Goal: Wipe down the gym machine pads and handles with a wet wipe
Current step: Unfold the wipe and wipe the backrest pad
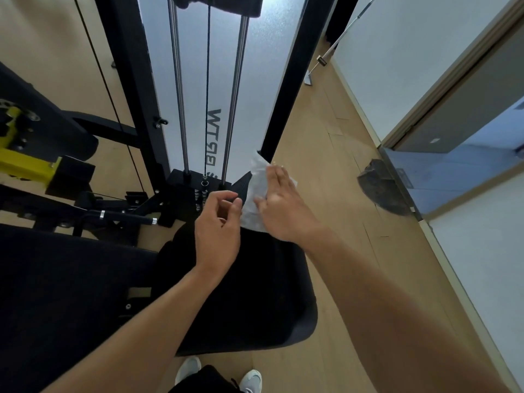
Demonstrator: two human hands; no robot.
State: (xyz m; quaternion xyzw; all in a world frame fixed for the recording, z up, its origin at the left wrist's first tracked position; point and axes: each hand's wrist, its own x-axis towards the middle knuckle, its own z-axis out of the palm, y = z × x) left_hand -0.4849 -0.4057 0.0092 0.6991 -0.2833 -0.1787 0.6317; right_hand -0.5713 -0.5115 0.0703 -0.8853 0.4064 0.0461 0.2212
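Observation:
A white wet wipe (253,194) hangs partly unfolded above the front of the black seat pad (249,293). My right hand (280,207) holds the wipe, its fingers spread over the wipe's right side. My left hand (218,225) is just left of the wipe with its fingers curled. Its thumb tip meets the wipe's left edge, and I cannot tell whether it pinches it. A second black pad (56,279) lies at the lower left. A black handle bar with chrome rings (124,217) runs low behind the pads.
The machine's black frame (133,89), chrome guide rods (178,89) and cable rise ahead over the weight stack (195,185). A yellow bracket (25,163) sits at the left. Wooden floor runs along the right to a white wall and a doorway with a dark doorstop (382,191).

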